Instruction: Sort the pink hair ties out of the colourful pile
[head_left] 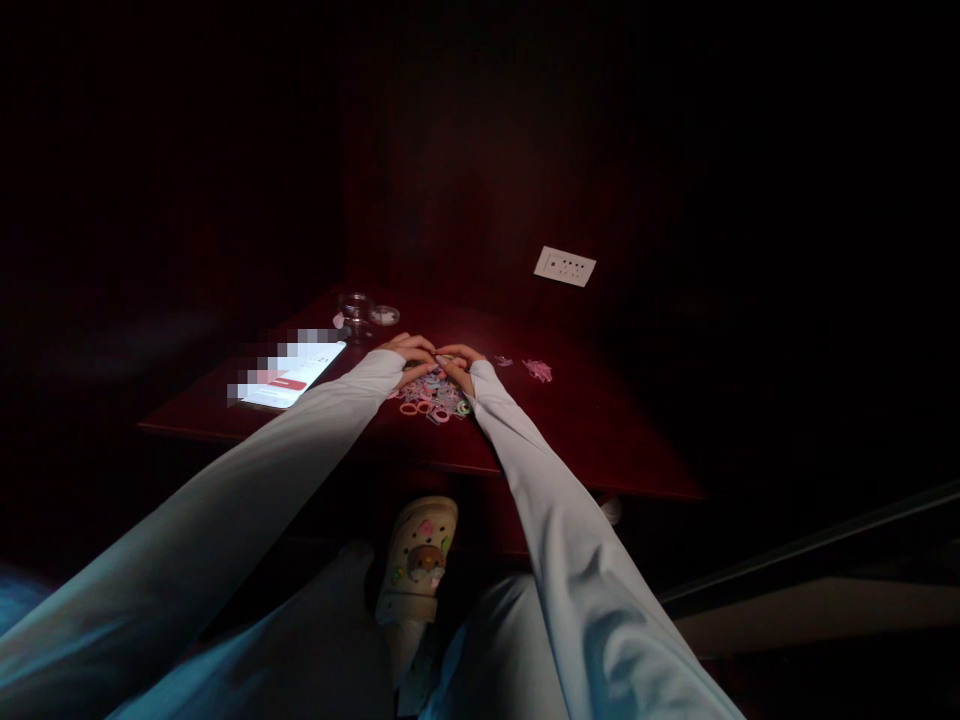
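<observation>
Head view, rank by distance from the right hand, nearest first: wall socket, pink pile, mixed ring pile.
1. Mixed ring pile: right at the right hand.
2. Pink pile: on the table, to its right.
3. Wall socket: beyond, up on the wall.

Head-worn view, forward and down over hands.

tabletop [600, 440]: smooth, dark red | jar [355, 308]: clear, glossy
</observation>
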